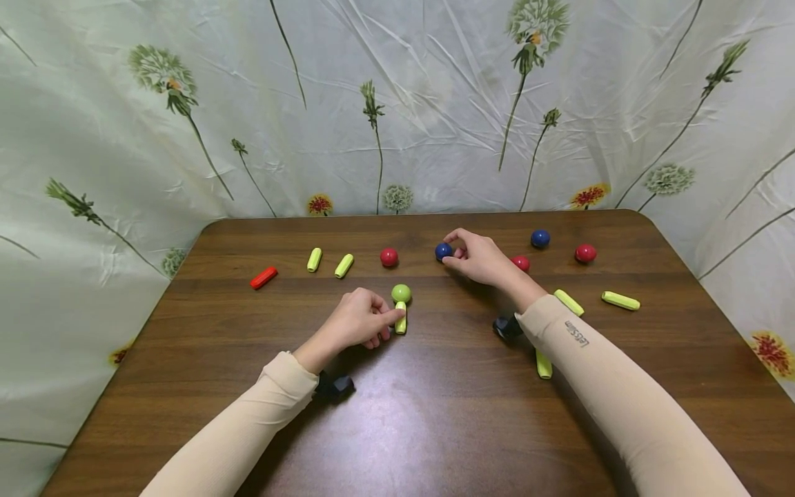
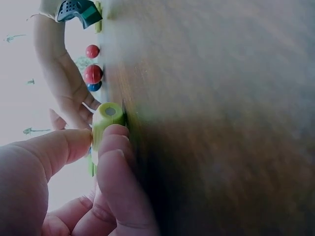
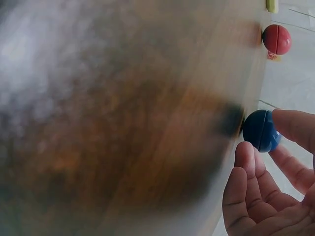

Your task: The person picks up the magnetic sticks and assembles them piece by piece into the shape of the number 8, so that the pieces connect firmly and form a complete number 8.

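Note:
My left hand pinches a yellow-green magnetic rod between thumb and fingers. In the left wrist view, that rod shows a round grey disc at its near end. Its far end meets a light green ball on the table. Farther back, my right hand holds a dark blue ball between thumb and index finger. A seam line runs round this ball in the right wrist view, where it sits at the tabletop. Close behind the right hand, a red ball is partly covered.
Left on the wooden table lie a red rod and two yellow-green rods. A red ball sits between the hands. To the right are a blue ball, another red ball and several yellow-green rods, some under the right forearm.

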### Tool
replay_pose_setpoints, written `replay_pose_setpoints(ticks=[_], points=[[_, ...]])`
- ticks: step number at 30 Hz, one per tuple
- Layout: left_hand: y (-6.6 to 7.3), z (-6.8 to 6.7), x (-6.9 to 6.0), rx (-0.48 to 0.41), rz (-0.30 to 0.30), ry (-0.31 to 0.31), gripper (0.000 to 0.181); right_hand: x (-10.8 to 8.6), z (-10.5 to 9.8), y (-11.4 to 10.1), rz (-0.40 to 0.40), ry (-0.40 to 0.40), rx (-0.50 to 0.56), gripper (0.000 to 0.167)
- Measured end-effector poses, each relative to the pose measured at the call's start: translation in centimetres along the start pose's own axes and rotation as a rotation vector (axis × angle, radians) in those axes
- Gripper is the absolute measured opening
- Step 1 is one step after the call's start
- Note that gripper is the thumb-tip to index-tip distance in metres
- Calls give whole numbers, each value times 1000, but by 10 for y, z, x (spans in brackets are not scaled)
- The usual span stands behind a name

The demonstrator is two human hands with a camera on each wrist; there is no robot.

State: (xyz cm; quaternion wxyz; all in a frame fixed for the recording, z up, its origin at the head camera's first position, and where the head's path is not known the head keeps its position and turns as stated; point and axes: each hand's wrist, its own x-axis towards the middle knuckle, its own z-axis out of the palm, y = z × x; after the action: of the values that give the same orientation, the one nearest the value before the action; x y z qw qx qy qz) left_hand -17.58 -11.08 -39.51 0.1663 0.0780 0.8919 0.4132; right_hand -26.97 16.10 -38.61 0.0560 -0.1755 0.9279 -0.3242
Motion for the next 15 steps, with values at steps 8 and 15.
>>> replay_pose_setpoints(ticks=[8, 15], points=[[-2, -2, 3, -20, -9, -23, 36, 2, 4, -4, -8, -3, -18, 37], [-3, -2, 4, -25, -14, -31, 36, 3, 7, -5, -31, -6, -19, 34]])
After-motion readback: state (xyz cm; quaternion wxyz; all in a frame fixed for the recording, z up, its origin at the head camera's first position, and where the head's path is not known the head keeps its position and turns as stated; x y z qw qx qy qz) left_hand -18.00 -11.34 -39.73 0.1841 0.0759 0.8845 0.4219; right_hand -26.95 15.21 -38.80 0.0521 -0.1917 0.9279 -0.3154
